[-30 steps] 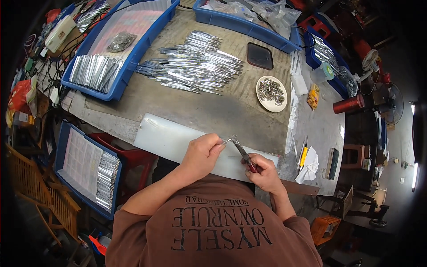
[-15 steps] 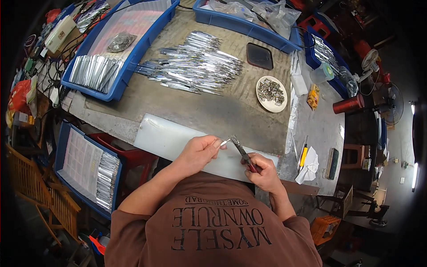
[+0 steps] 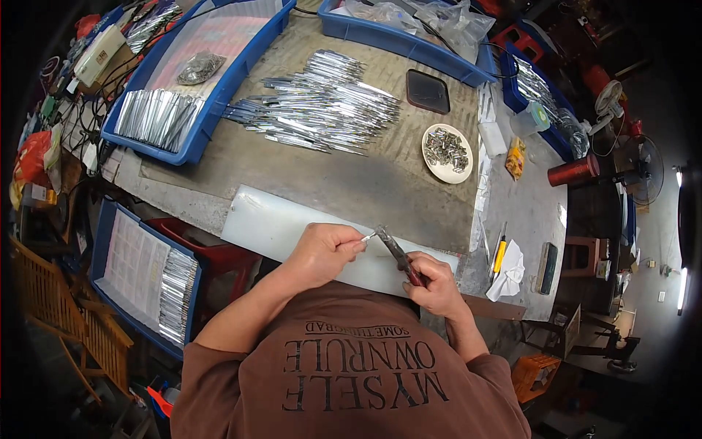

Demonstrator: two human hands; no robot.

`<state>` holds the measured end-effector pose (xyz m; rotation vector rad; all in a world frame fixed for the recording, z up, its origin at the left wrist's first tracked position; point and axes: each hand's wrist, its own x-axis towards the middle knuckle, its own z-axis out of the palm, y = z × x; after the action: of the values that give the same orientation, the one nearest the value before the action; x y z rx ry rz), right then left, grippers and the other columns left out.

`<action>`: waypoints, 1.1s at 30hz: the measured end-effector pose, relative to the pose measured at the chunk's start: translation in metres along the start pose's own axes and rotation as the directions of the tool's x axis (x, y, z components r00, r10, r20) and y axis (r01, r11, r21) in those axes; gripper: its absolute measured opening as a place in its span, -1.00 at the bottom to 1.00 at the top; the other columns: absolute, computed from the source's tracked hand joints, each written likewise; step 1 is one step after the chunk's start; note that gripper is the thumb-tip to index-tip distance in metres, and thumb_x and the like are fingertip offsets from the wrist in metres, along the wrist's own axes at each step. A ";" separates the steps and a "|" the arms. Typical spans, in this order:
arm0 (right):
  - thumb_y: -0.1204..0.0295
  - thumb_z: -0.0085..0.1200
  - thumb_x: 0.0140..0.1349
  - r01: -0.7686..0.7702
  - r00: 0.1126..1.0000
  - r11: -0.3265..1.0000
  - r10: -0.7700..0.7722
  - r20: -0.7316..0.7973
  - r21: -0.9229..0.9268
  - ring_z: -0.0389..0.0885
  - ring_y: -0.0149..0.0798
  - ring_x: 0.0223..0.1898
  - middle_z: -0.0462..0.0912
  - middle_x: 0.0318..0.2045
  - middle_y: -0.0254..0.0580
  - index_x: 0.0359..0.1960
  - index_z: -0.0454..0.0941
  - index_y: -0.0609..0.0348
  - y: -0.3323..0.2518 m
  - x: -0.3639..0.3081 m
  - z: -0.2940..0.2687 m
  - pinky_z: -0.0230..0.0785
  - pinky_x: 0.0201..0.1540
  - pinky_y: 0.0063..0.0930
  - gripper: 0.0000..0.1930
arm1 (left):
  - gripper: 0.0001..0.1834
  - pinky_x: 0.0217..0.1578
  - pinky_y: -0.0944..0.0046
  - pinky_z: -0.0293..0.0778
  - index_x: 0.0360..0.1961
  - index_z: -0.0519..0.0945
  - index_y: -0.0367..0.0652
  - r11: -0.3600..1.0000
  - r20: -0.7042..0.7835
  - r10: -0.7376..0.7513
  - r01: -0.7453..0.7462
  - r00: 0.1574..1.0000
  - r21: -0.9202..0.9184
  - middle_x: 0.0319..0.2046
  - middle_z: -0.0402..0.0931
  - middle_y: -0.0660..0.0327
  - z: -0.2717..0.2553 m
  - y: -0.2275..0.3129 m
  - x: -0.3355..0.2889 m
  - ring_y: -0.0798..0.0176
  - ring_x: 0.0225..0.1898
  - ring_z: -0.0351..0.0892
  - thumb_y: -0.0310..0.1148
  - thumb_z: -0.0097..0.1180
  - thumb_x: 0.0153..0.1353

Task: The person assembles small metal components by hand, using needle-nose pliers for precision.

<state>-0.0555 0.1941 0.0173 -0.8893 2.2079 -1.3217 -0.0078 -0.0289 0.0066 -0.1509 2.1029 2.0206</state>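
My left hand [image 3: 322,254] is closed in a pinch on a small slim metal piece [image 3: 369,236] whose pale end pokes out past the fingertips. In my right hand [image 3: 434,284] are pliers [image 3: 395,251] with dark jaws and dark red handles, the fingers wrapped round the grips. The jaw tips meet or nearly meet the end of the metal piece; whether they grip it is too small to tell. Both hands are over a pale white board [image 3: 274,219] at the table's near edge. A cream plate [image 3: 447,175] of small metal fittings [image 3: 446,148] stands farther off to the right.
Slim silvery rods [image 3: 322,106] lie heaped mid-table. Blue trays [image 3: 194,150] stand left and at the back [image 3: 409,47]. A dark shallow tray [image 3: 428,93] lies beyond the plate. To the right are a yellow-handled tool [image 3: 500,252], crumpled white paper [image 3: 509,271] and a red cylinder [image 3: 572,172].
My left hand has shifted slightly, and the metal piece now points up to the plier tips. The pliers have turned a little. Other things stay as they were.
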 end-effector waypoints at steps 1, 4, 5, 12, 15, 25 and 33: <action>0.60 0.03 -0.28 0.001 1.000 1.000 -0.001 -0.001 0.000 0.34 -0.20 -0.53 0.43 -0.45 -0.06 -0.60 0.26 0.33 0.000 0.000 0.001 0.21 -0.47 -0.50 -0.81 | -0.90 -0.63 0.41 0.27 -0.47 0.50 -0.32 0.949 -0.085 0.213 -0.186 0.973 0.254 -0.69 0.39 0.27 0.002 0.001 -0.001 0.45 -0.65 0.35 -0.48 0.02 0.07; 0.63 0.02 -0.29 -0.066 0.998 0.997 0.066 0.000 0.033 0.39 -0.25 -0.47 0.48 -0.44 -0.12 -0.62 0.29 0.30 0.000 0.001 0.002 0.23 -0.40 -0.51 -0.84 | -0.88 -0.59 0.31 0.29 -0.41 0.47 -0.30 0.769 -0.192 0.540 -0.388 0.820 0.508 -0.62 0.39 0.04 0.012 -0.003 -0.001 0.08 -0.64 0.31 -0.47 0.02 0.02; 0.64 0.02 -0.29 -0.088 0.996 0.995 0.088 -0.004 0.038 0.39 -0.26 -0.46 0.49 -0.43 -0.13 -0.62 0.29 0.30 0.000 0.001 0.002 0.23 -0.40 -0.52 -0.84 | -0.88 -0.59 0.31 0.29 -0.41 0.47 -0.30 0.769 -0.193 0.541 -0.387 0.819 0.509 -0.62 0.39 0.04 0.013 -0.004 0.000 0.08 -0.64 0.31 -0.47 0.02 0.02; 0.60 0.04 -0.29 0.060 0.998 0.998 -0.060 0.002 0.004 0.40 -0.17 -0.51 0.46 -0.43 -0.04 -0.61 0.28 0.32 0.004 0.000 -0.006 0.24 -0.46 -0.50 -0.81 | -0.83 -0.66 0.44 0.19 -0.41 0.46 -0.28 0.987 0.036 0.008 -0.002 0.999 -0.161 -0.66 0.35 0.24 0.002 0.005 -0.001 0.41 -0.68 0.25 -0.38 -0.08 0.17; 0.60 0.05 -0.31 0.084 0.996 0.996 -0.085 0.028 0.006 0.44 -0.11 -0.47 0.48 -0.38 0.00 -0.62 0.29 0.31 0.004 -0.001 -0.009 0.27 -0.43 -0.49 -0.81 | -0.80 -0.70 0.54 0.08 -0.38 0.46 -0.28 0.815 0.358 -0.142 0.315 0.923 -0.487 -0.66 0.34 0.28 -0.005 0.006 -0.002 0.51 -0.71 0.15 -0.35 -0.13 0.21; 0.61 0.05 -0.32 0.052 0.994 0.998 -0.050 0.092 -0.026 0.43 -0.08 -0.50 0.48 -0.38 -0.02 -0.62 0.31 0.29 -0.008 -0.001 -0.014 0.28 -0.43 -0.48 -0.82 | -0.80 -0.78 0.53 0.04 -0.47 0.48 -0.25 0.641 0.496 -0.054 0.411 0.867 -0.648 -0.72 0.37 0.27 -0.002 -0.009 -0.002 0.52 -0.79 0.16 -0.32 0.01 0.14; 0.59 0.06 -0.31 0.053 0.997 0.997 -0.050 0.056 -0.051 0.43 -0.06 -0.50 0.48 -0.38 0.00 -0.62 0.30 0.30 -0.005 0.000 -0.011 0.29 -0.42 -0.47 -0.81 | -0.82 -0.78 0.52 0.10 -0.49 0.50 -0.27 0.789 0.306 -0.131 0.286 0.943 -0.544 -0.71 0.38 0.26 0.003 -0.002 -0.004 0.51 -0.79 0.20 -0.36 0.01 0.13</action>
<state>-0.0606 0.1994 0.0271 -0.9963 2.2000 -1.2529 -0.0029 -0.0260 0.0052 -0.2004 1.1979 2.3272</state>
